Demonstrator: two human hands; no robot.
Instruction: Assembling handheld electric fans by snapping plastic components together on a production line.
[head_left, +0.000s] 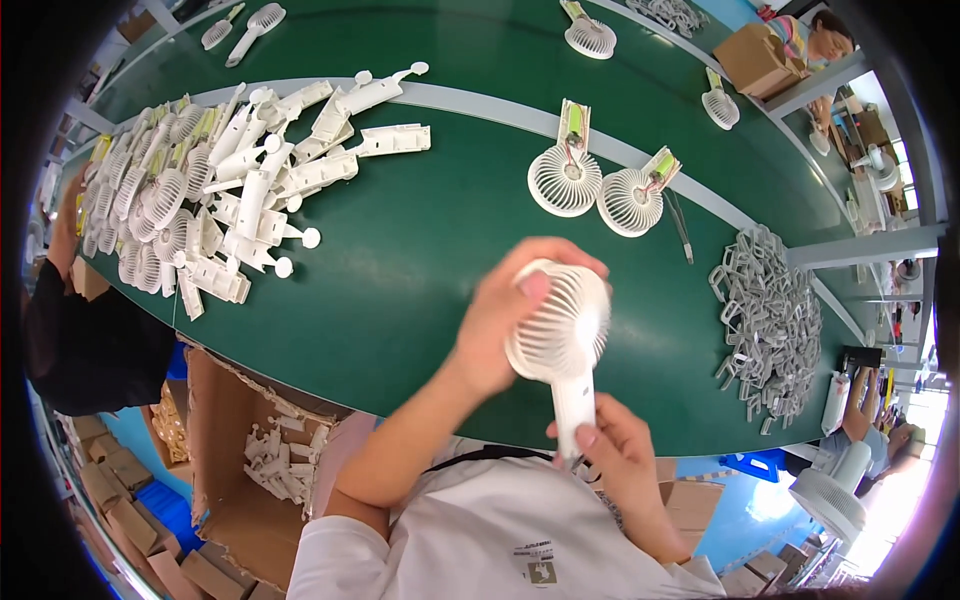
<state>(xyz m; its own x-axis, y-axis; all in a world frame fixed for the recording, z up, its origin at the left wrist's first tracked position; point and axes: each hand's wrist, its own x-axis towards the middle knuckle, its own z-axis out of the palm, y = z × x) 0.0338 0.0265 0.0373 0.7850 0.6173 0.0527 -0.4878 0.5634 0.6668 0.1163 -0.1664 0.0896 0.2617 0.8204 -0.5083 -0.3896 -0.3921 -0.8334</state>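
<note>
Between my hands, above the near edge of the green table, is a white handheld fan [560, 325] with a round slatted cage and a slim handle. My left hand [505, 310] wraps round the cage, thumb over its front. My right hand [615, 440] grips the lower end of the handle, fingers and thumb pinched there. Beyond them lie two opened fan halves, one fan half [565, 180] upright and another fan half [634, 200] tilted, each with a green battery and wires showing. A thin dark tool [683, 228] lies right of them.
White handle shells [260, 190] and caged fan halves [150, 190] are heaped at left. Grey clip-like parts [768, 320] form a pile at right. An open cardboard box [225, 440] with white parts stands below the table's left edge. Other people sit at left, right and far right.
</note>
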